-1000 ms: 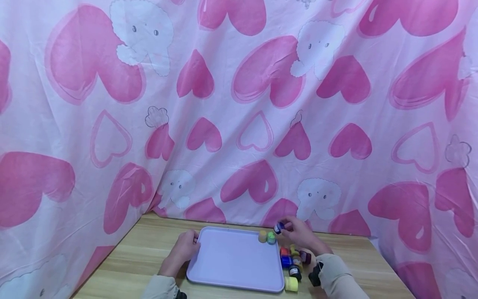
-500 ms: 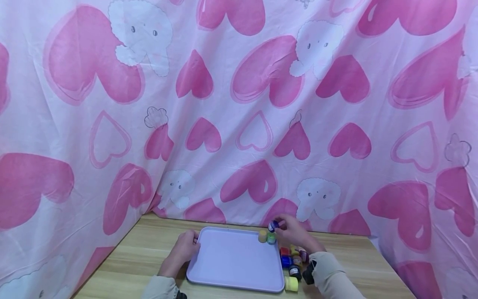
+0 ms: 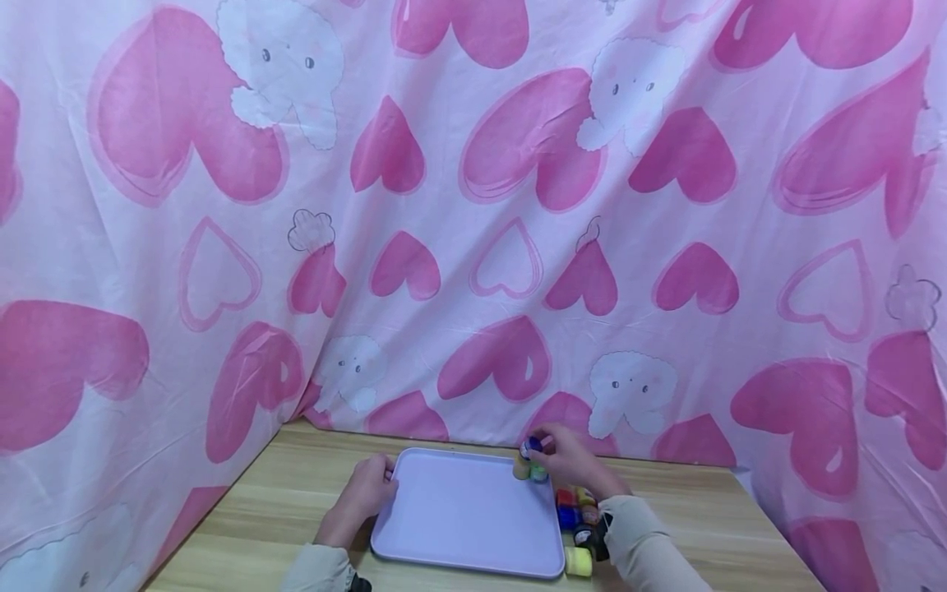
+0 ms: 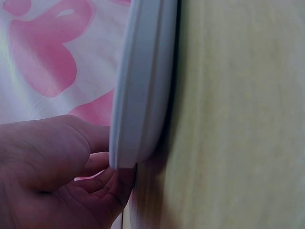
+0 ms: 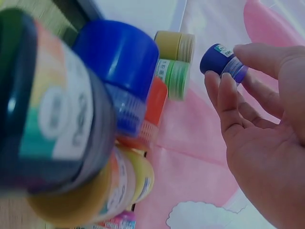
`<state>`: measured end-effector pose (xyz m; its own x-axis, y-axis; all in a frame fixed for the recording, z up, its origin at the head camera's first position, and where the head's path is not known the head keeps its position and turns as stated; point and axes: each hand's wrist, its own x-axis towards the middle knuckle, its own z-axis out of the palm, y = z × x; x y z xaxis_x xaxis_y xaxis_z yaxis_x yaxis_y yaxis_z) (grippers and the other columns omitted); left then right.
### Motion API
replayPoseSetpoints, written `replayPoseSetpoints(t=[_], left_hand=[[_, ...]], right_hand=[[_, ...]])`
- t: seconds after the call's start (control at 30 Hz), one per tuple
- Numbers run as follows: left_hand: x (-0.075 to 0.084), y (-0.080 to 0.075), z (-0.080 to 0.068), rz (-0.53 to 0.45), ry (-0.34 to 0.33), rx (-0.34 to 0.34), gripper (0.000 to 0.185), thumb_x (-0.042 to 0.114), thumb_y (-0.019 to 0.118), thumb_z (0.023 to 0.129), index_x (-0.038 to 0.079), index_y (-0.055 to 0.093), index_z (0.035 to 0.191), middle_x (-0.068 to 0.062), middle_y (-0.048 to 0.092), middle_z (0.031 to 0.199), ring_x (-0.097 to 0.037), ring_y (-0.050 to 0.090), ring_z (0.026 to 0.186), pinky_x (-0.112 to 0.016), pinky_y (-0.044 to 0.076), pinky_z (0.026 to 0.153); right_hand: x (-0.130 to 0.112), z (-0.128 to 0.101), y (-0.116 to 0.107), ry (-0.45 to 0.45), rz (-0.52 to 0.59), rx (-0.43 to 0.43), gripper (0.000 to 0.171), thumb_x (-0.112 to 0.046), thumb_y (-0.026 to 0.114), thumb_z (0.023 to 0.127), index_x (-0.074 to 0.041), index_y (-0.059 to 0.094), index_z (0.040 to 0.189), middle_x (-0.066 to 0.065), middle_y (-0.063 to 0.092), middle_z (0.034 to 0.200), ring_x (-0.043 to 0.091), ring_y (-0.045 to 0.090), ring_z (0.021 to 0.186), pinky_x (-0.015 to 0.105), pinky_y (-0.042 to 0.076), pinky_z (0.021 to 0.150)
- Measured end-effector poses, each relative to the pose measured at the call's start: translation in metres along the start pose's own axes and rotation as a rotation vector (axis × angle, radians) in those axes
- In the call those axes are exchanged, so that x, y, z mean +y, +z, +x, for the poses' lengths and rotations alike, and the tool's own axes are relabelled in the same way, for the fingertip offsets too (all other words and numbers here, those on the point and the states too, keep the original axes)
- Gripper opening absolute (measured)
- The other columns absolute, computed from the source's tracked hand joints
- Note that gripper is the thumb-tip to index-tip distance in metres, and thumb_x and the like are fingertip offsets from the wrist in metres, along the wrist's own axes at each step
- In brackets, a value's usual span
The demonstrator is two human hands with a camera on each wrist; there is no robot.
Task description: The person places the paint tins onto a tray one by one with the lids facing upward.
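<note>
Going off the head view and treating the tray as a clock with 12 at its far edge, the left hand is at roughly half past nine, fingers gripping the rim. Tray's sitting on a wood-look worktop.

Right hand is up between 1 and 2 o'clock, with the navy jar pinched between thumb and fingertips, so the fingers are only about a jar apart. It's tilted and in the air, and the right wrist view shows a gap between it and the others. Near it, in the tray's far corner at about 2, the ochre jar and green jar stand side by side.

The rest are bunched outside the rim around 3: red jar, blue jar, dark jar and a few partly hidden ones. Yellow jar is nearer 4, right beside the tray. Pink heart curtain hangs past 12.
</note>
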<state>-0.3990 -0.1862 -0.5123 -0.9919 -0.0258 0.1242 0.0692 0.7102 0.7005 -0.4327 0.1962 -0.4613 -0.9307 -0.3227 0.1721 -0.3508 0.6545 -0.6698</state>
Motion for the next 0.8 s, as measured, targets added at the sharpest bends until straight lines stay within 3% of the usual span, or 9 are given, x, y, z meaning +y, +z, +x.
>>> replayPoseSetpoints(t=[0.33,0.47,0.8], left_hand=[[0.001,0.0,0.0,0.002,0.015,0.007,0.014,-0.004,0.073,0.093,-0.006,0.07,0.106,-0.009,0.066,0.091,-0.021,0.063,0.085,-0.039,0.061,0.076],[0.001,0.0,-0.001,0.003,0.025,0.01,0.013,-0.004,0.073,0.093,-0.007,0.07,0.105,-0.009,0.065,0.09,-0.022,0.062,0.084,-0.039,0.06,0.075],[0.001,0.0,-0.001,0.006,0.016,0.004,0.013,-0.004,0.073,0.094,-0.007,0.07,0.106,-0.01,0.066,0.091,-0.022,0.063,0.086,-0.039,0.061,0.076]], right_hand=[[-0.002,0.006,0.009,-0.034,-0.023,0.019,0.029,-0.018,0.072,0.105,-0.021,0.07,0.133,0.002,0.072,0.123,0.024,0.07,0.114,0.05,0.064,0.097],[-0.002,0.008,0.012,-0.057,-0.029,0.016,0.03,-0.018,0.073,0.105,-0.024,0.07,0.134,0.001,0.073,0.121,0.022,0.071,0.112,0.048,0.065,0.097],[-0.012,0.013,0.018,-0.08,-0.045,-0.009,0.04,-0.019,0.073,0.104,-0.013,0.068,0.143,0.005,0.074,0.129,0.025,0.072,0.115,0.046,0.065,0.098]])
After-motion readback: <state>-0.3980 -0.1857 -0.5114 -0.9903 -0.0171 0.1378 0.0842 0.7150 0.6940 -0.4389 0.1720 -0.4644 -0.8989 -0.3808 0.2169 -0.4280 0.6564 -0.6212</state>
